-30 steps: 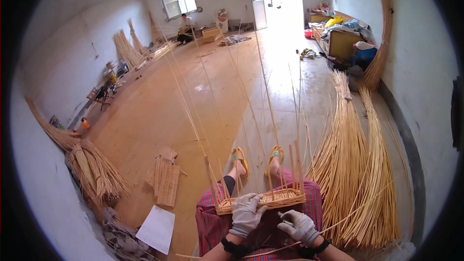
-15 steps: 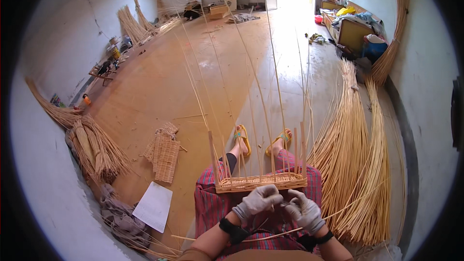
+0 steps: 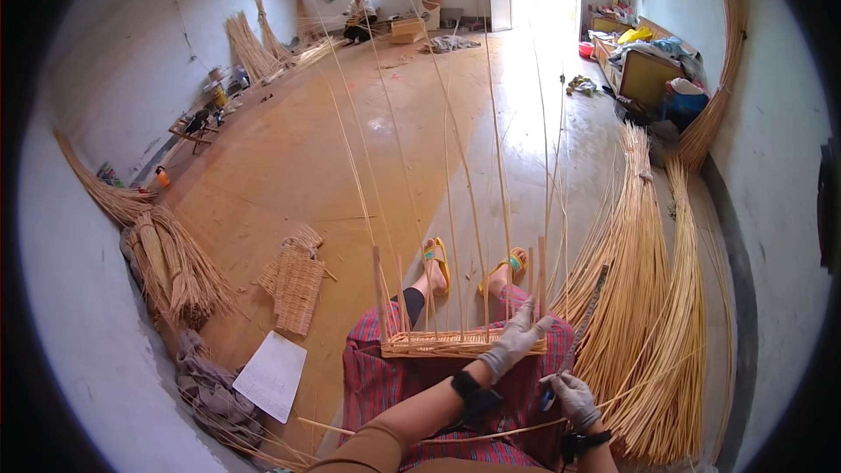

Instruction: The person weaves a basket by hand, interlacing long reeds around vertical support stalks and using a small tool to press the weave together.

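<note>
A shallow woven wicker basket (image 3: 438, 346) rests across my lap. Wooden corner posts and long thin upright stakes rise from it. At its right end is my left hand (image 3: 515, 339), gloved in white, with fingers stretched out and apart beside the posts. My right hand (image 3: 574, 400), also gloved, is closed around a small blue tape measure (image 3: 548, 396). A dark tape blade (image 3: 593, 308) runs out from it, up and away to the right of the basket. Below the hands, a long wicker rod (image 3: 491, 434) lies over the striped apron (image 3: 368, 385).
Large bundles of wicker rods (image 3: 635, 298) lie at my right. On the floor at left are woven panels (image 3: 296, 289), a white sheet (image 3: 272, 377), a grey cloth (image 3: 210, 390) and another rod bundle (image 3: 180, 271). A person (image 3: 360, 17) sits by the far wall.
My hands, close together before the basket, have moved apart. The left went up to the basket's right end; the right moved right and down. The extended tape blade now shows.
</note>
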Motion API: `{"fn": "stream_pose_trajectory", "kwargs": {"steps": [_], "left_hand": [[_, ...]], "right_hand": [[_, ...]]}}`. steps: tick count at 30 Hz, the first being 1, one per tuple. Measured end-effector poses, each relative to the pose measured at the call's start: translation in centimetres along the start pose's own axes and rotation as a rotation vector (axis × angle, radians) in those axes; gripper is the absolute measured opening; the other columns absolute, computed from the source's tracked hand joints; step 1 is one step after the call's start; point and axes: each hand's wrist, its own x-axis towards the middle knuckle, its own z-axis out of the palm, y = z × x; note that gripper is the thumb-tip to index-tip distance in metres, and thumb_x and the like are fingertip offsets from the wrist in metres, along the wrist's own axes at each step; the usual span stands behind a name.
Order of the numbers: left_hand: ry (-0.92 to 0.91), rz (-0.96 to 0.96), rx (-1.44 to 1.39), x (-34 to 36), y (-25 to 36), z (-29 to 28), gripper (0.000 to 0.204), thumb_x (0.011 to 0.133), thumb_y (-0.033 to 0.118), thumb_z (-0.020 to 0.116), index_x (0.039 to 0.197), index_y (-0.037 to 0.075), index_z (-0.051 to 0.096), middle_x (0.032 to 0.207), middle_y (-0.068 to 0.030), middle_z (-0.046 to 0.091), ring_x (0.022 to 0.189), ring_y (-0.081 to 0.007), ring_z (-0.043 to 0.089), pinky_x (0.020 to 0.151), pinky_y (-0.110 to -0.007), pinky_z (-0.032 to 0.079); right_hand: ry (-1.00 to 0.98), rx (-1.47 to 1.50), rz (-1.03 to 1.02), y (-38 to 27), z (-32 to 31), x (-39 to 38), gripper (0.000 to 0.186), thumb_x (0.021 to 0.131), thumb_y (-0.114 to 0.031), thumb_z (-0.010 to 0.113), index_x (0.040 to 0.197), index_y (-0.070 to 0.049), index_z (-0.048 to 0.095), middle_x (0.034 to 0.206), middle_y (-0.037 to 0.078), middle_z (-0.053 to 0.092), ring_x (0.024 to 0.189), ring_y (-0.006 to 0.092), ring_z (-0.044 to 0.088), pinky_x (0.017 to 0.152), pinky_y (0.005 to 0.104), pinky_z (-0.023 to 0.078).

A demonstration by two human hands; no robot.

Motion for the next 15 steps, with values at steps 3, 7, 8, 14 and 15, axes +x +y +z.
{"fn": "stream_pose_trajectory", "kwargs": {"steps": [3,7,8,14,15], "left_hand": [[0.035,-0.092,-0.036,2.0,0.3,1.7,0.075,0.105,0.037,0.055,0.154,-0.009,0.024,0.156,-0.0205,0.039,0.147,-0.0278,0.034,0.122,-0.034,0.024],[-0.400,-0.214,-0.885,3.3,-3.1,-2.3,0.034,0.109,0.025,0.047,0.136,0.004,0.049,0.127,-0.0073,0.063,0.120,-0.0183,0.059,0.107,-0.030,0.045],[-0.397,-0.210,-0.882,2.9,-3.1,-2.1,0.033,0.109,0.024,0.047,0.136,0.006,0.050,0.128,-0.0078,0.063,0.121,-0.0183,0.059,0.107,-0.030,0.045],[-0.479,-0.130,-0.827,2.0,-4.1,-1.6,0.043,0.108,0.009,0.046,0.151,0.009,0.041,0.140,-0.0100,0.056,0.128,-0.0160,0.056,0.109,-0.029,0.044],[-0.506,-0.152,-0.897,1.6,-4.7,-1.7,0.044,0.108,0.008,0.045,0.152,0.008,0.041,0.142,-0.0102,0.055,0.128,-0.0153,0.055,0.108,-0.027,0.045]], "right_hand": [[0.000,0.034,0.002,1.2,0.6,0.8,0.028,0.104,-0.027,0.060,0.107,-0.003,0.075,0.087,-0.005,0.065,0.077,0.0038,0.055,0.073,0.0199,0.047],[-0.049,0.010,0.017,1.3,0.7,1.5,0.029,0.104,-0.026,0.060,0.107,-0.002,0.075,0.092,-0.003,0.069,0.080,0.0054,0.059,0.076,0.0221,0.050],[-0.069,0.051,0.049,1.4,0.3,1.7,0.029,0.104,-0.026,0.059,0.107,-0.002,0.075,0.093,-0.002,0.069,0.079,0.0063,0.060,0.076,0.0233,0.051],[-0.002,0.100,0.085,1.8,-1.7,4.1,0.029,0.104,-0.023,0.058,0.108,0.003,0.071,0.092,0.006,0.074,0.079,0.0155,0.070,0.074,0.0302,0.058],[-0.004,0.172,0.094,1.8,-1.8,4.2,0.029,0.103,-0.022,0.059,0.106,0.004,0.071,0.091,0.010,0.075,0.077,0.0190,0.072,0.073,0.0325,0.060]]}}
